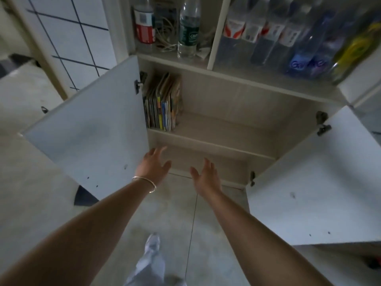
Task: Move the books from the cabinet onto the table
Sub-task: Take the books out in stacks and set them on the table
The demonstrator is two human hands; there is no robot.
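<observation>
Head view: your left hand and right hand, fingers spread and holding nothing, hover near the open cabinet; books stand far left

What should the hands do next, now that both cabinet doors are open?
Probably reach up and left to the books. They stand upright at the left end of the upper shelf, while the left hand and right hand hang open and empty below it.

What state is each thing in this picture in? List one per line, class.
Left door: swung open.
Right door: swung open.
Books: upright on the upper shelf, at its left end.
Left hand: open, holding nothing.
Right hand: open, holding nothing.
Bottles: standing upright.
</observation>
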